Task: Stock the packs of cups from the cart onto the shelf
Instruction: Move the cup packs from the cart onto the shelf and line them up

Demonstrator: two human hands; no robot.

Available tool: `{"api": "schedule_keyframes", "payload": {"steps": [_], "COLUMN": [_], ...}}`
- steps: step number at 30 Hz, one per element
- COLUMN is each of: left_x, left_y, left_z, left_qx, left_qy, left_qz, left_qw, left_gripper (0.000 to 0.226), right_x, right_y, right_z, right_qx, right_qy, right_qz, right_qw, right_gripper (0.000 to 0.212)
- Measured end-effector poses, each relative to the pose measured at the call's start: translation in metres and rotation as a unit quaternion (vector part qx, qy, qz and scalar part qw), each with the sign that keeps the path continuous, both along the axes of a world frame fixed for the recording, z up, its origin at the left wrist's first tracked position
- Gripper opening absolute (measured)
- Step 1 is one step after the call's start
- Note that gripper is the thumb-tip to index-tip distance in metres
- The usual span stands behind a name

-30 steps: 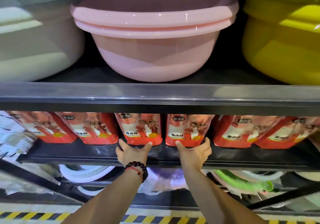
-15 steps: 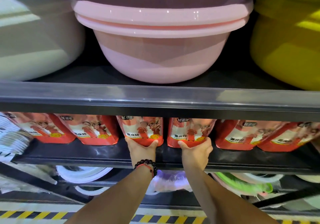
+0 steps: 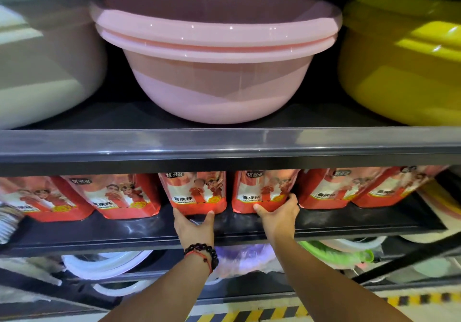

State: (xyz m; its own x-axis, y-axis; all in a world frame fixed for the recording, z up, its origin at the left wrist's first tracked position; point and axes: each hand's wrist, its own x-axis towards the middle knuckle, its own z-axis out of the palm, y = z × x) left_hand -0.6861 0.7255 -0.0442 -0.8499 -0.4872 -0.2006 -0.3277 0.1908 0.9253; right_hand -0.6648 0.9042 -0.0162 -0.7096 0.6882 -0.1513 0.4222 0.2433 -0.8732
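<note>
Both hands have reached deeper over the shelf's front edge since a second ago, from open palms at the lip to fingers set against two packs. Now the left hand [image 3: 193, 224] cups the bottom of one pack of cups [image 3: 197, 194], thumb and fingers spread around its lower corners, and the right hand [image 3: 277, 215] clasps the lower front of the neighbouring pack [image 3: 264, 192]. Each hand holds its own pack, a narrow gap between them. These two stand upright in the middle of a row on the shelf [image 3: 349, 224], long axis vertical, tops tucked under the shelf above. Each pack lies straight ahead of its hand. Bare shelf shows between the packs and the front edge; the room behind them is hidden. Neighbouring packs crowd either side, so sideways play looks slight.
</note>
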Motion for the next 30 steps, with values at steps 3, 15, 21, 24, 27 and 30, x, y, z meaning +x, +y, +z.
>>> {"api": "schedule_keyframes", "payload": {"steps": [3,15,21,24,27,30], "left_x": [0.014,0.07,0.063,0.054,0.044,0.042], "left_y": [0.002,0.138,0.227,0.27,0.306,0.329], "left_z": [-0.002,0.031,0.044,0.034,0.022,0.036], "left_qx": [0.018,0.05,0.066,0.112,0.252,0.346], "left_qy": [0.002,-0.02,-0.101,-0.12,-0.157,-0.178], "left_qz": [0.008,-0.323,-0.323,-0.28,-0.186,-0.145], "left_qw": [1.0,0.945,0.939,0.946,0.937,0.91], "left_gripper": [0.067,0.049,0.093,0.116,0.106,0.067], "right_x": [0.012,0.079,0.085,0.079,0.07,0.059], "right_y": [0.014,0.142,0.24,0.277,0.301,0.309], "right_z": [0.002,0.017,0.021,0.018,0.018,0.018], "right_qx": [-0.003,0.011,0.041,0.049,0.047,0.024], "right_qy": [0.012,0.03,-0.011,-0.012,0.008,0.025], "right_qz": [0.011,-0.103,-0.116,-0.08,-0.064,-0.075], "right_qw": [1.0,0.994,0.992,0.996,0.997,0.997], "right_gripper": [0.101,0.045,0.055,0.068,0.083,0.089]}}
